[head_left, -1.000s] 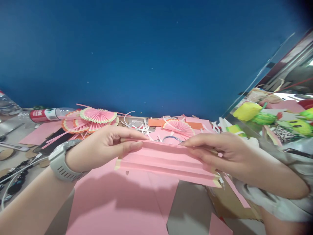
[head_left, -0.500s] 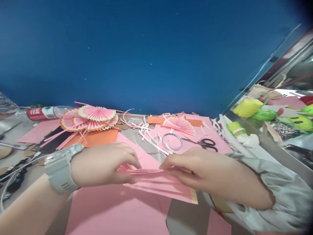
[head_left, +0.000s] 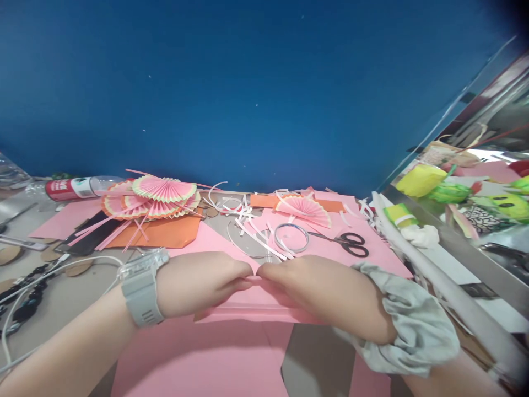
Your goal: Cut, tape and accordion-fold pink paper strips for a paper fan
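Observation:
My left hand (head_left: 198,284) and my right hand (head_left: 326,295) meet fingertip to fingertip at the middle of the table, both pinched on a folded pink paper strip (head_left: 252,309). The strip lies low over a large pink sheet (head_left: 198,358), and most of it is hidden under my hands. A grey watch (head_left: 142,286) sits on my left wrist. A grey scrunchie (head_left: 407,325) is round my right wrist.
Finished pink pleated fans (head_left: 161,196) lie on orange paper (head_left: 161,234) at the back left. Another fan (head_left: 306,209), a tape ring (head_left: 291,238), black scissors (head_left: 349,243) and white paper strips (head_left: 248,223) lie behind my hands. A bottle (head_left: 76,187) lies far left. A blue wall rises behind.
My hands have slid together along the pink strip from its ends to its middle and dropped lower toward the table. The strip, spread wide before, is now bunched between my fingers.

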The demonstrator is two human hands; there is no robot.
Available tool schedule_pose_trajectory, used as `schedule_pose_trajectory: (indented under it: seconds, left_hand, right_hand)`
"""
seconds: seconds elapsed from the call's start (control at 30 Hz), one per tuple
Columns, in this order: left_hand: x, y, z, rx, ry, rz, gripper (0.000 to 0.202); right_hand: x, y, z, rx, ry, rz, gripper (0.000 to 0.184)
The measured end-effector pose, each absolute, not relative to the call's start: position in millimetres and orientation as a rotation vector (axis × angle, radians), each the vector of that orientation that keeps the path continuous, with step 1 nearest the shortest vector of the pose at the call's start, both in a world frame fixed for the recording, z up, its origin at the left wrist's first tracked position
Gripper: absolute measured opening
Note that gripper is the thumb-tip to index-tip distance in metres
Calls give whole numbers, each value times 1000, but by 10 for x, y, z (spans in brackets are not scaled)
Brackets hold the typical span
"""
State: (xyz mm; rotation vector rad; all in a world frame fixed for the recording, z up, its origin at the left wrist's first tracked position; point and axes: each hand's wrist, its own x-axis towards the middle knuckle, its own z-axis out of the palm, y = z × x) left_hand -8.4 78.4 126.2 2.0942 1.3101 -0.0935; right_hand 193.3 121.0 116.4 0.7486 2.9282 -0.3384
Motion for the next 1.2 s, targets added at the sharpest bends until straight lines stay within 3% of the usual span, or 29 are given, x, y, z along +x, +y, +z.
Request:
schedule_pose_trajectory:
  seconds: [0.07, 0.2, 0.53, 0.7, 0.87, 0.97, 1.2]
  left_hand:
    - [-118, 805, 1335, 2071, 1221, -98, 31]
    - [-182, 823, 1421, 2082, 1111, -159, 25]
    - [-388, 919, 1419, 1753, 974, -159, 23]
    - [-334, 901, 1435, 1955, 977, -161, 25]
    - [-156, 882, 1263, 1961, 920, -173, 26]
    - [-108, 898, 1153, 2033, 985, -71, 26]
    - [-169, 984, 1193, 1792, 801, -5, 18]
  right_hand:
    - [1958, 1251, 1183, 707, 2909, -425, 7]
    - [1977, 1297, 1266, 705, 2822, -552, 22]
    - [2002, 1291, 1361, 694, 2742, -819, 19]
    - [2038, 1326, 1441, 625, 2721, -853, 25]
    - [1914, 1181, 1323, 728, 2779, -631, 23]
    - [1852, 1111, 1222, 848, 2902, -376, 10]
    - [1806, 1085, 1277, 581, 3055, -246, 20]
